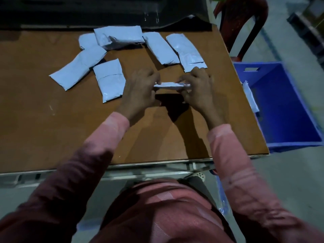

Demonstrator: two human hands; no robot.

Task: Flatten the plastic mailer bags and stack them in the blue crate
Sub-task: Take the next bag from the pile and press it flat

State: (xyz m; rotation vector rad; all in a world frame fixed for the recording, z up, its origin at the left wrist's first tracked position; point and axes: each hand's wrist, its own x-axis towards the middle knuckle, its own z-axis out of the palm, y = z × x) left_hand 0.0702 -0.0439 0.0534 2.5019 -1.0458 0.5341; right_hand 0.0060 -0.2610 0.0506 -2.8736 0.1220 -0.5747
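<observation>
Both hands hold one white mailer bag (168,85) edge-on a little above the brown table (52,123). My left hand (140,88) grips its left end and my right hand (198,88) grips its right end. Several more white mailer bags lie across the far half of the table, among them one (109,79) just left of my left hand and one (185,51) just beyond my right hand. The blue crate (280,109) stands on the floor to the right of the table, with one white bag (249,96) leaning against its left wall.
A dark red plastic chair (245,23) stands behind the table's far right corner. Dark sheeting (105,13) covers the back edge of the table. The grey floor (298,181) lies to the right of my body, and the table's near edge is close to my waist.
</observation>
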